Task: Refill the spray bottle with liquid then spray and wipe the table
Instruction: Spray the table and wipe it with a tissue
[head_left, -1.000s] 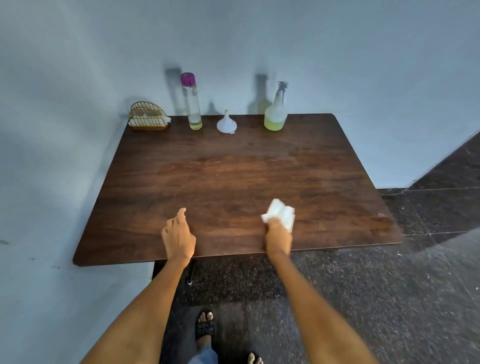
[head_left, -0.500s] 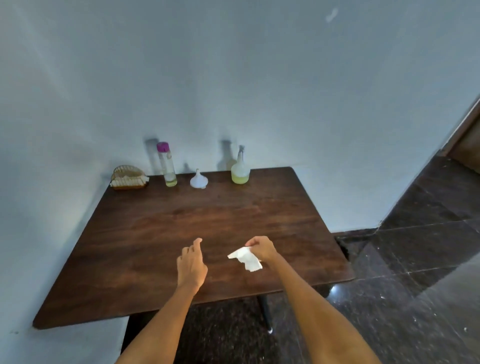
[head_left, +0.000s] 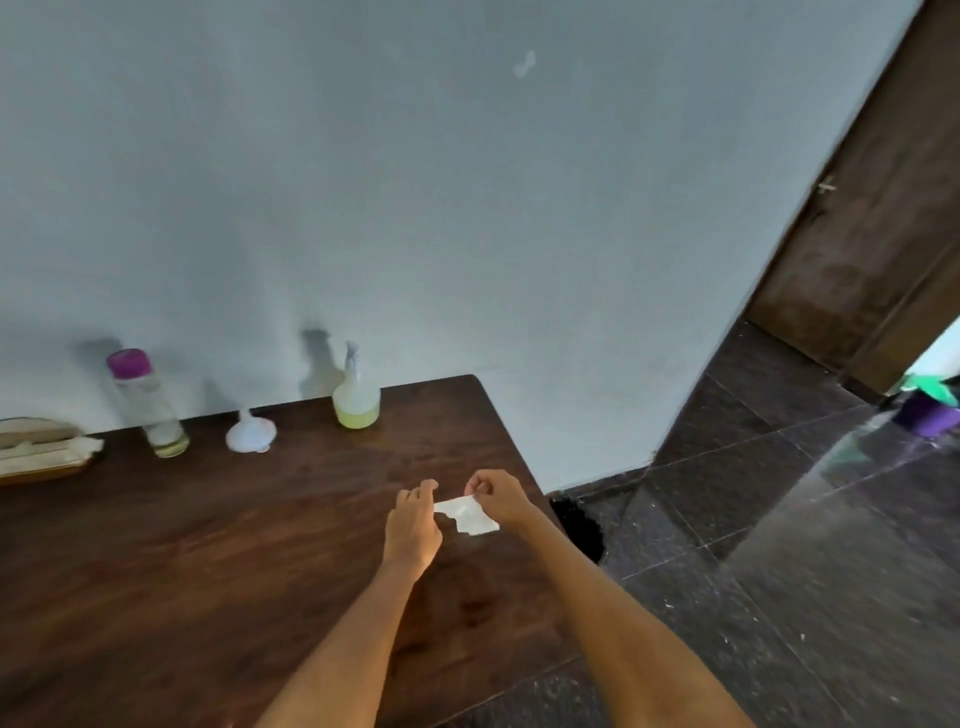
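Far to the left of the hands, a basket (head_left: 41, 449), a purple-capped bottle (head_left: 148, 402) holding only a little liquid, and a white funnel (head_left: 251, 434) are set along the back of the counter (head_left: 208, 545). The spray bottle (head_left: 356, 397), partly filled with yellow-green liquid, is stood beyond the left hand (head_left: 413, 525). A white tissue (head_left: 467, 514) is pinched between that hand and the right hand (head_left: 496, 496), above the counter. Refilling is judged done; wiping seems finished or nearly so, though this cannot be confirmed.
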